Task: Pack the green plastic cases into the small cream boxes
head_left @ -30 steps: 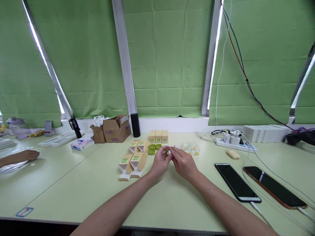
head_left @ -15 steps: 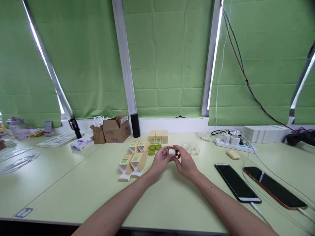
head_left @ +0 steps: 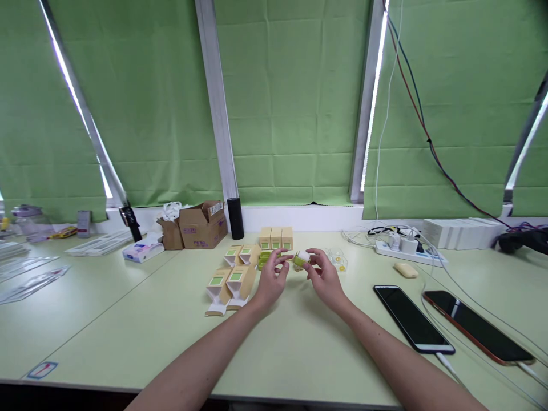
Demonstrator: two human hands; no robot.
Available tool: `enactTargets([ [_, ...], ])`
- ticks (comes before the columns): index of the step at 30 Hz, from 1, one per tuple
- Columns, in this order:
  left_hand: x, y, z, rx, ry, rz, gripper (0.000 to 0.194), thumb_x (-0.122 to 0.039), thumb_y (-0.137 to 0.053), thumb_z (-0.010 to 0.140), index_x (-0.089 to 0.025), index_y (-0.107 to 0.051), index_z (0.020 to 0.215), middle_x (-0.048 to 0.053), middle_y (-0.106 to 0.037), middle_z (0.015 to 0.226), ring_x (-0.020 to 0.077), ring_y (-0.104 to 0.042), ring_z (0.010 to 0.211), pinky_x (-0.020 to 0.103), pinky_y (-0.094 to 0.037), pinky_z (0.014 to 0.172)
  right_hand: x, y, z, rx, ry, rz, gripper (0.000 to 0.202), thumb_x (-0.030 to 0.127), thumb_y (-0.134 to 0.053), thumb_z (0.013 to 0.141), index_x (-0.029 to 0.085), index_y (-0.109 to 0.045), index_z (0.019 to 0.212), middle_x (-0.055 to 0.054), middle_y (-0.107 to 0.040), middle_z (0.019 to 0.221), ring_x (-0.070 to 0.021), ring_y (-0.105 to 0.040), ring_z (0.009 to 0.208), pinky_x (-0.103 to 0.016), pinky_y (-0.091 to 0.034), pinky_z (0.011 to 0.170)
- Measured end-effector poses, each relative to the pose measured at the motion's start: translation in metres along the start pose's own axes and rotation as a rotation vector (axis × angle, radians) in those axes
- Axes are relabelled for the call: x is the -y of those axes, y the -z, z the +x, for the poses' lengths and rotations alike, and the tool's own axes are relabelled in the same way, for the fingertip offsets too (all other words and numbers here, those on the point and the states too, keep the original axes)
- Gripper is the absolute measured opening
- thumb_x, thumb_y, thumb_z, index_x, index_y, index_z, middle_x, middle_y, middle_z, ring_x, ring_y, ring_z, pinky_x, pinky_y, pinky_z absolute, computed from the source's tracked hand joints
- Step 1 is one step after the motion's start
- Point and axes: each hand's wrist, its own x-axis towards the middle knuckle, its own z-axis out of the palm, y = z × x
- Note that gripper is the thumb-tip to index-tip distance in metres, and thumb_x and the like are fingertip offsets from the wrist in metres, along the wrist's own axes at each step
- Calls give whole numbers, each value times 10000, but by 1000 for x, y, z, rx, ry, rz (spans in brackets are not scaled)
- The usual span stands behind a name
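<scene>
My right hand (head_left: 327, 282) pinches a small green holder (head_left: 298, 261) with a rounded white piece (head_left: 304, 255) on its upper side. I cannot make out exactly what kind of thing it is. Just left of it is my left hand (head_left: 269, 281), its fingers apart and reaching toward the green holder; whether a fingertip touches it is unclear. Behind my left hand, green square cups (head_left: 263, 260) are partly hidden. Small tan cartons (head_left: 241, 279) with green labels and unfolded white flaps lie to the left. Clear plastic cups (head_left: 340, 261) with yellow spots stand behind my right hand.
Upright tan cartons (head_left: 276, 237) stand farther back, near a black cylinder (head_left: 234, 218) and an open cardboard box (head_left: 203, 225). On the right lie two phones (head_left: 413, 317) with cables, a cream oval object (head_left: 406, 269) and a power strip (head_left: 411, 253).
My hands have moved apart, the left slightly leftward. The holder, held between both hands before, has tilted, showing its green side, and now sits in my right fingers.
</scene>
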Motion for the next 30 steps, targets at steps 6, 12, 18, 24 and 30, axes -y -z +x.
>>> enactTargets([
  [6, 3, 1, -4, 48, -373, 427, 478, -119, -569, 926, -274, -575, 1378, 111, -597, 1398, 289, -466, 1348, 515, -422, 1122, 0, -3, 6, -36, -299, 325, 580, 684, -730, 777, 192, -618, 1062, -53, -715, 788, -209, -676, 722, -295, -547, 527],
  [12, -2, -1, -7, 101, -526, 717, 480, -101, -544, 950, -303, -593, 1383, 76, -494, 1548, 334, -356, 1387, 591, -417, 1116, 6, -5, 6, -12, -451, 461, 612, 745, -789, 663, 189, -670, 890, -31, -690, 743, -165, -633, 612, -268, -492, 482],
  [18, 0, -2, -5, 59, -533, 738, 467, -119, -610, 922, -271, -614, 1363, 85, -564, 1481, 343, -369, 1381, 589, -421, 1113, 5, -3, 4, 33, -500, 490, 599, 755, -767, 684, 179, -687, 826, -34, -676, 718, -160, -621, 632, -243, -447, 486],
  [24, 0, -1, -3, 16, -483, 663, 422, -195, -681, 906, -268, -647, 1320, 97, -634, 1360, 338, -411, 1309, 580, -432, 1089, 2, 3, 3, 29, -511, 454, 581, 727, -794, 653, 188, -706, 852, -31, -670, 718, -172, -615, 668, -239, -428, 498],
  [30, 2, -3, -1, -7, -322, 532, 372, -285, -713, 900, -254, -678, 1269, 93, -664, 1229, 305, -461, 1268, 511, -434, 1085, -5, 5, 5, 61, -466, 355, 570, 741, -695, 717, 184, -706, 836, -49, -669, 704, -187, -603, 676, -252, -408, 511],
])
